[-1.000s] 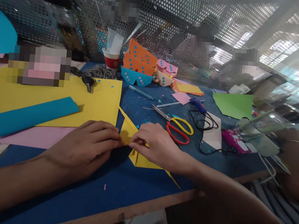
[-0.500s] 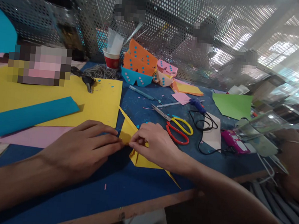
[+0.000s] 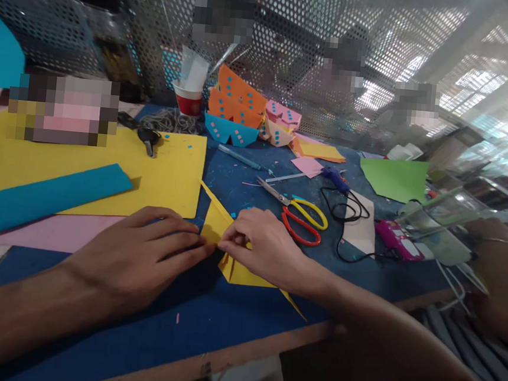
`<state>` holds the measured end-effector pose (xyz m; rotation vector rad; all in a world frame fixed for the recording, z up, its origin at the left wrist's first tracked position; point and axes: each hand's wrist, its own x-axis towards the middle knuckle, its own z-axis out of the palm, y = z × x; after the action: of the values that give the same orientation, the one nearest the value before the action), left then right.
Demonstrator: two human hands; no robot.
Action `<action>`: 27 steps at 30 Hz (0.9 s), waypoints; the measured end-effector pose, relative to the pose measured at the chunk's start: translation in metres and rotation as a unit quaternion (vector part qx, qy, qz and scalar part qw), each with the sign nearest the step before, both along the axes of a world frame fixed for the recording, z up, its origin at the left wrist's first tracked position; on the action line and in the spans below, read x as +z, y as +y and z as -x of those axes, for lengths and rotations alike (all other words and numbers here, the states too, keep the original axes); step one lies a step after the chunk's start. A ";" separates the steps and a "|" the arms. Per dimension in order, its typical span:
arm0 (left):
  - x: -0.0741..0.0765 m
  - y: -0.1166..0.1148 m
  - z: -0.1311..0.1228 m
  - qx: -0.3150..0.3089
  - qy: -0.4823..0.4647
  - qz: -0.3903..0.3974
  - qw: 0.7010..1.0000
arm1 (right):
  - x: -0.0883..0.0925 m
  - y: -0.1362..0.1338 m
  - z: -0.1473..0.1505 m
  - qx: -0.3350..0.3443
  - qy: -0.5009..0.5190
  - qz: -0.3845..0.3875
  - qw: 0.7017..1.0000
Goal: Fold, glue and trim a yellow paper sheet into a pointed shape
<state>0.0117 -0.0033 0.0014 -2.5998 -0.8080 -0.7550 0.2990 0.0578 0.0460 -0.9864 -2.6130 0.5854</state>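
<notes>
A folded piece of yellow paper (image 3: 253, 275) lies on the blue table, with a narrow strip pointing up to the left and a thin tip to the lower right. My right hand (image 3: 267, 245) rests over it, thumb and fingertips pinched on the paper near its middle. From the left, my left hand (image 3: 146, 252) lies flat with fingers stretched out, its fingertips touching the paper's left edge close to the right fingertips. Scissors (image 3: 294, 212) with one yellow and one red handle lie just beyond my right hand. The paper under my right palm is hidden.
A large yellow sheet (image 3: 170, 177) carries a blue folded strip (image 3: 53, 196) and keys (image 3: 149, 140). Behind stand orange and blue paper masks (image 3: 234, 109) and a red cup (image 3: 188, 102). A blue glue gun (image 3: 335, 178) with black cord lies right. Another person's arm (image 3: 496, 265) is far right.
My left fingertips have slid slightly right, closer to my right fingertips. My right hand keeps its pinch on the paper, and the view has shifted slightly.
</notes>
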 end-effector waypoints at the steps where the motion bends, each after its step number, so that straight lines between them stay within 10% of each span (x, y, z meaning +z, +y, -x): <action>1: -0.001 0.000 0.001 -0.003 0.000 0.001 1.000 | 0.000 0.000 0.000 -0.001 0.000 0.001 1.000; 27: 0.000 0.002 0.004 -0.005 0.011 0.032 0.999 | 0.006 0.002 -0.007 -0.026 0.039 0.028 0.999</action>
<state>0.0082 -0.0015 0.0014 -2.6654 -0.8262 -0.7146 0.3056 0.0602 0.0524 -1.0242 -2.5078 0.6732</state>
